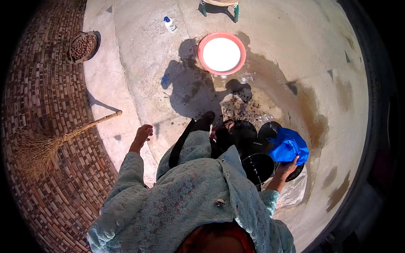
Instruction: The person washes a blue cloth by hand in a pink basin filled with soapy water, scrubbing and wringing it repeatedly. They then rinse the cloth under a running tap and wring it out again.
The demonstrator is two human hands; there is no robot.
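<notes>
My right hand [288, 167] grips the near edge of a shiny, crumpled blue plastic bag [288, 144] on the right. The bag sits over a cluster of black containers, and what it holds, if anything, is hidden. Just left of my right hand is a black bucket [258, 165] with a thin handle across its mouth. Away to the left, my left hand [144, 133] hangs above the concrete, its fingers loosely bent and slightly apart, with nothing seen in them.
A pink basin [242, 59] with a glaring white inside stands ahead. Near it are a white bottle with a blue top [170, 25] and a stool [220, 3]. On the left lie a straw broom [63, 138] and a basket of round brown things [72, 56]. Wet patches [312, 114] mark the concrete.
</notes>
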